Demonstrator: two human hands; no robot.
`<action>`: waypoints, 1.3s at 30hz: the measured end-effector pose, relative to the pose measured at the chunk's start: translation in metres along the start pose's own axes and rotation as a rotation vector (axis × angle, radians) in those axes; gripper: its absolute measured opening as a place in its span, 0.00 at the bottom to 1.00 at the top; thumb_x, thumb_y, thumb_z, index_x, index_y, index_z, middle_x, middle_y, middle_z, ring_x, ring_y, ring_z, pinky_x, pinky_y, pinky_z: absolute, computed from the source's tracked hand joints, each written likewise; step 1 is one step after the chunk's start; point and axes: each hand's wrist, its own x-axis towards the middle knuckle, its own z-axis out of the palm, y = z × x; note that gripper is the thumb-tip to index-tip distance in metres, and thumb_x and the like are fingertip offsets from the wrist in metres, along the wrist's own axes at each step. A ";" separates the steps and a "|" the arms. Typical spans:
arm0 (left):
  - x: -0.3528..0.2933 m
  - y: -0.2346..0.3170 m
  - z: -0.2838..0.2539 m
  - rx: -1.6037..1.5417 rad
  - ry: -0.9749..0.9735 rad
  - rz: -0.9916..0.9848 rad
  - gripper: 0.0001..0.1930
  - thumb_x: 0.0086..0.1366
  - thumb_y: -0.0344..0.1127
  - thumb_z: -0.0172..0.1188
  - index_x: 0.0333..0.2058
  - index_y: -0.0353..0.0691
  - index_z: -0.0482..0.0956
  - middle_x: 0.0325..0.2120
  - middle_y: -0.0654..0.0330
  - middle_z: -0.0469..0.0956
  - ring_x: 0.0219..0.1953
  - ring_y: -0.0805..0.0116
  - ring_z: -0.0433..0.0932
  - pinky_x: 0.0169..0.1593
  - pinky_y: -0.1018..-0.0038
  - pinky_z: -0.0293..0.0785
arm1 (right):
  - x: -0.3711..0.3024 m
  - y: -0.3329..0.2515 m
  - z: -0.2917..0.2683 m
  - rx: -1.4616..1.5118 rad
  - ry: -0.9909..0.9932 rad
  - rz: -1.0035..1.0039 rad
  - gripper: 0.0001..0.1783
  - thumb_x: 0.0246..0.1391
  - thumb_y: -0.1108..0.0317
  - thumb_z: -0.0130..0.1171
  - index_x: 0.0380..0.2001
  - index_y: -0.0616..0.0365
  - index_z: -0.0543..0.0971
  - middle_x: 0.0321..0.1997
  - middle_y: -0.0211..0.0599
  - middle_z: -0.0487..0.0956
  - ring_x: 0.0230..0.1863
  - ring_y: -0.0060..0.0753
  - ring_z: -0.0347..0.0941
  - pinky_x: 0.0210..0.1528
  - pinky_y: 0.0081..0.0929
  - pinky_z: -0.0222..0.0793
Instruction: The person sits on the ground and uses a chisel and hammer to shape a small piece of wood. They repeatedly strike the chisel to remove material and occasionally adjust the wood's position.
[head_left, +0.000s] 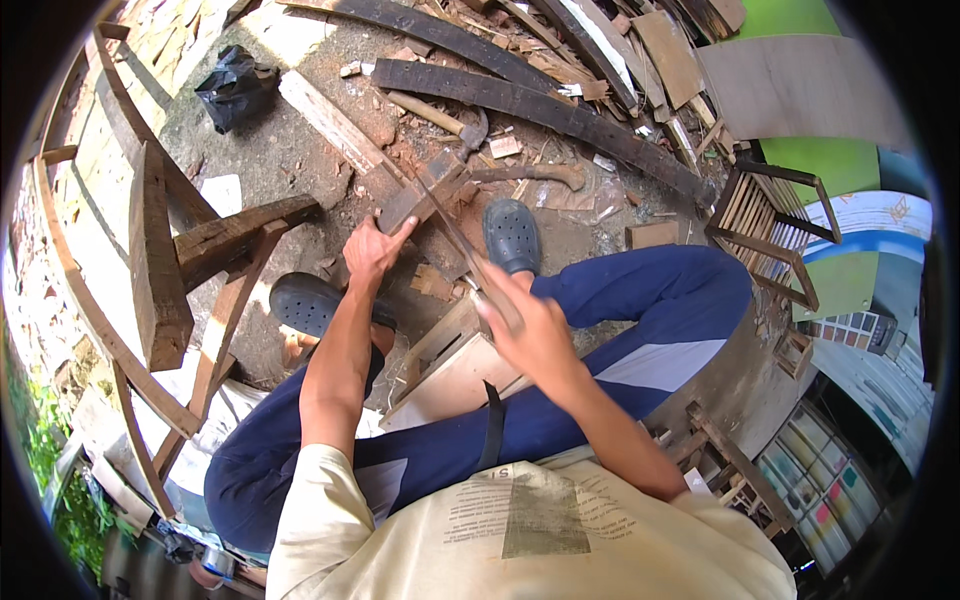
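Observation:
My right hand [535, 338] is closed around the handle of a handsaw [452, 230]. Its narrow blade points away from me and lies across the right part of a short brown wooden block [398, 208]. Pressed against the near left end of that block is my left hand [368, 250], its thumb along the edge and the other fingers curled and partly hidden. Beyond the block, a pale, rough strip of wood [335, 128] runs off to the far left. What supports the block from below is mostly hidden.
A hammer [430, 112] and a curved wooden-handled tool [535, 174] lie just beyond the block. Dark curved planks [540, 108] and scraps cover the far ground. Wooden frames [160, 250] stand at left, a slatted wooden piece [770, 225] at right. A black plastic bag [236, 88] sits far left.

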 end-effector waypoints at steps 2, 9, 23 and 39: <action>-0.007 0.005 0.011 0.016 0.047 0.013 0.57 0.54 0.83 0.59 0.56 0.24 0.78 0.46 0.35 0.84 0.49 0.39 0.84 0.55 0.52 0.79 | 0.042 -0.018 0.001 -0.038 -0.095 0.130 0.27 0.65 0.64 0.64 0.67 0.48 0.76 0.41 0.66 0.83 0.41 0.70 0.82 0.44 0.50 0.79; -0.003 0.002 0.020 0.022 0.208 0.027 0.54 0.51 0.82 0.63 0.50 0.27 0.80 0.46 0.38 0.83 0.50 0.41 0.83 0.55 0.52 0.78 | -0.033 -0.007 -0.011 0.024 0.034 -0.148 0.31 0.65 0.62 0.64 0.70 0.49 0.72 0.44 0.64 0.84 0.46 0.67 0.82 0.48 0.51 0.79; -0.003 0.012 0.027 0.018 0.166 0.021 0.55 0.51 0.83 0.62 0.51 0.28 0.79 0.47 0.41 0.83 0.52 0.42 0.81 0.59 0.53 0.75 | 0.063 -0.003 0.008 -0.009 -0.120 0.128 0.29 0.65 0.59 0.63 0.68 0.49 0.74 0.27 0.65 0.81 0.38 0.72 0.79 0.40 0.57 0.75; -0.007 0.003 0.026 0.035 0.225 0.035 0.54 0.52 0.82 0.62 0.50 0.26 0.79 0.47 0.38 0.83 0.52 0.41 0.82 0.56 0.51 0.78 | -0.051 0.008 -0.034 0.099 0.072 -0.182 0.28 0.65 0.59 0.63 0.67 0.47 0.75 0.31 0.64 0.82 0.37 0.67 0.81 0.39 0.53 0.77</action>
